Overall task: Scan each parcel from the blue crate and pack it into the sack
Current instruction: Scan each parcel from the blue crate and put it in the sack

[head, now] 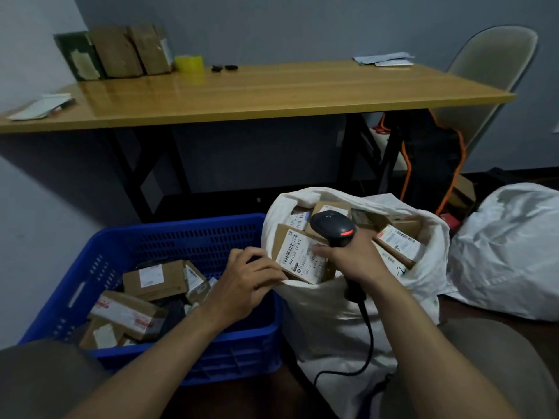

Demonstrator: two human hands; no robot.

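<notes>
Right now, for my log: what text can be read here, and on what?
"502 602 12 612", roughly: on the parcel at the mouth of the sack.
Other parcels in the sack and the blue crate: print too blurred to read.

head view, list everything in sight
blue plastic crate: one, blue, floor at left
brown cardboard parcels in the crate: several, brown, white labels, heaped
white woven sack: one, white, open, right of the crate
parcels in the sack: several, brown, labelled, at its mouth
black handheld barcode scanner: one, black, above the sack
second white sack: one, white, floor far right
wooden table: one, tan, behind
wrapped packages: three, one green, two brown, table's far left
yellow tape roll: one, yellow, beside the packages
white papers: two lots, white, table's ends
beige chair: one, beige, right of the table
left hand: one, fingers curled at the sack's rim
right hand: one, grips the scanner
</notes>
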